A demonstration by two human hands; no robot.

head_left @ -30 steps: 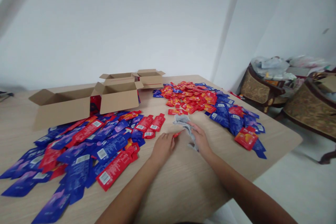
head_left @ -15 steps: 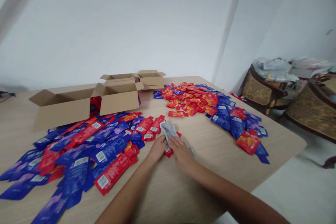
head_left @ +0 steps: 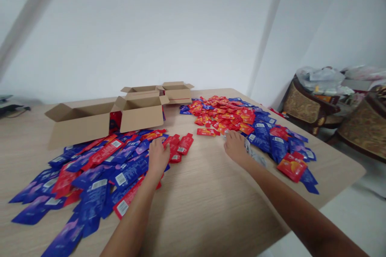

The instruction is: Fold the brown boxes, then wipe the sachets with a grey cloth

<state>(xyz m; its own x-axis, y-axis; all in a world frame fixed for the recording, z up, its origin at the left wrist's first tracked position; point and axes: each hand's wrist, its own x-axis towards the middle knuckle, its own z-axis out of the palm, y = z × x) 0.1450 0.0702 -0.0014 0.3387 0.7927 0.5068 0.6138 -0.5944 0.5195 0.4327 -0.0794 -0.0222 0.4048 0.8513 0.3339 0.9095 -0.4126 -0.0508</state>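
My left hand (head_left: 158,158) is over the right edge of a mixed heap of blue pouches (head_left: 132,172) and red ones, thumb apart from the bent fingers. Part of the pile under it is hidden, and I make out nothing held there. Beside its fingertips lie several red pouches (head_left: 184,144) with barcode labels. On the table's right half, my right hand (head_left: 237,147) is closed on a crumpled grey cloth (head_left: 256,156), which trails out past the wrist. Just beyond that hand lies a flat red-orange sachet (head_left: 208,132).
Several open cardboard boxes (head_left: 141,114) stand along the back left of the wooden table (head_left: 211,200). A second pile of red sachets (head_left: 226,110) and blue pouches (head_left: 277,144) spreads over the right side. Off the table's right edge are patterned chairs (head_left: 304,100) with plastic bags.
My hands were together on the cloth over a red pouch mid-table. They have parted: the left to the left heap, the right with the cloth to the right. That pouch no longer shows there.
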